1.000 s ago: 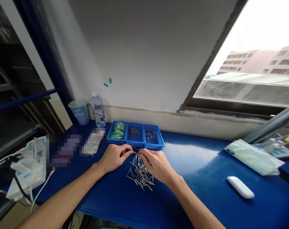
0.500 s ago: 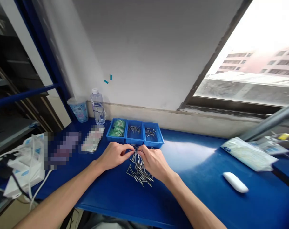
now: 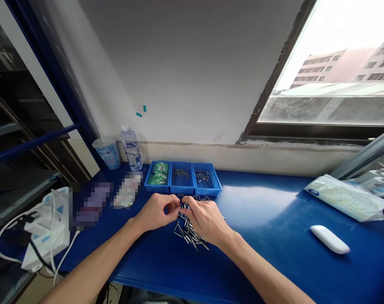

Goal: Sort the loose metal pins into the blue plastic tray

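Note:
My left hand [image 3: 159, 211] is closed, thumb and forefinger pinched in a ring. Against its fingertips my right hand [image 3: 207, 219] is also closed in a pinch. Whatever small piece sits between the fingertips is too tiny to make out. Below and behind the right hand, a loose pile of thin silvery metal pins [image 3: 188, 234] lies on the blue table [image 3: 154, 261], partly covered by the hand. Just beyond stand three joined blue bins: the left bin [image 3: 158, 189] has green-and-clear packets [image 3: 160, 168], the middle bin [image 3: 182, 189] and right bin [image 3: 208, 191] have thin metal pieces.
Behind the bins rises a wall, with a water bottle [image 3: 131, 150] and a blue paper cup [image 3: 107, 154] to the left. A power strip [image 3: 48, 236] with cables lies at far left. To the right are a white oblong case [image 3: 329, 239] and a plastic-wrapped packet [image 3: 348, 197].
The view has shifted slightly, so the scene sits a little differently. Both hands stay together over the pile, and my left thumb and forefinger now curl into a rounder ring.

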`<state>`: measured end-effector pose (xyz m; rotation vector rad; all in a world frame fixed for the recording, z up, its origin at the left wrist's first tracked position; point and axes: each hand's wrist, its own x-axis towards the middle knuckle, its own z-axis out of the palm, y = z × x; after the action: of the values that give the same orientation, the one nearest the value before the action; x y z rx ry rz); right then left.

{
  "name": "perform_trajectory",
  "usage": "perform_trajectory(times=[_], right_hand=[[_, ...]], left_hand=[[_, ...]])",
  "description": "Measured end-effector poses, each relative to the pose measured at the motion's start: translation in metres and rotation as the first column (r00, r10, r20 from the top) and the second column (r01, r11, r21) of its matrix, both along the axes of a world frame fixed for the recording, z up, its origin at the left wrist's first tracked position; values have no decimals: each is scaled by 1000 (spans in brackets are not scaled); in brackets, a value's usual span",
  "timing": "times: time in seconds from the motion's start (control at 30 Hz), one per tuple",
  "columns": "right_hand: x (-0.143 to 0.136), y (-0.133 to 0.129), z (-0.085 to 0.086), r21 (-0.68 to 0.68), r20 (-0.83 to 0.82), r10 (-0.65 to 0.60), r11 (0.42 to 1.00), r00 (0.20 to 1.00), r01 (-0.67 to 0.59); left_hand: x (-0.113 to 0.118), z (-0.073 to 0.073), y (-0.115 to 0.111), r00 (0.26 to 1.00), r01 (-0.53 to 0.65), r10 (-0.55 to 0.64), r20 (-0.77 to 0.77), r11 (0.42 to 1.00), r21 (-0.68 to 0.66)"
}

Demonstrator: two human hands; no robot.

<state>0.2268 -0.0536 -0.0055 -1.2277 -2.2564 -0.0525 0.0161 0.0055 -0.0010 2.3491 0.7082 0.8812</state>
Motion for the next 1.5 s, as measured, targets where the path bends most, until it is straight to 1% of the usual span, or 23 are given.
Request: perform_trajectory(times=[0.1,0.3,0.43,0.6,0.7,0.8,0.93,1.13,1.2,1.3,1.4,1.5], right_hand=[[2,1,0,-47,19,12,999,1000,-11],[3,2,1,-112,145,22,994,989,-5],[3,2,3,-126,160,17,992,987,3],[3,3,-3,-105,114,30,994,993,-18],[2,4,-7,-96,58,13,995,998,-8],[1,4,-7,-78,21,-1,997,1000,3],[1,4,-7,-61,-1,-1,998,1000,1],[0,5,-11,-17,-28,19,1000,999,-19],[0,5,-11,-17,-18,11,1000,1000,-12],[2,6,-9,-3,41,1,1000,999,-1],[6,8,-4,54,120,-2,999,993,-4],[11,11,4,128,145,-11,992,989,-7]], left_hand=[[0,2,0,1000,12,-12,17,1000,10],[-2,2,2,1000,18,-18,18,1000,5],[-2,0,3,999,35,-35,-9,999,-14],[-2,1,3,999,11,-12,-34,1000,-13],[-3,2,4,998,-4,3,-70,1000,-20],[-4,3,5,995,-12,10,-98,1000,-22],[-4,4,5,993,12,-15,-114,1000,-29],[-5,6,4,993,37,-40,-114,999,-23],[-5,6,4,993,27,-28,-117,1000,-10],[-6,6,5,992,14,-15,-129,1000,-8],[-7,6,7,993,16,-15,-120,1000,8],[-7,6,10,996,10,-7,-84,999,35]])
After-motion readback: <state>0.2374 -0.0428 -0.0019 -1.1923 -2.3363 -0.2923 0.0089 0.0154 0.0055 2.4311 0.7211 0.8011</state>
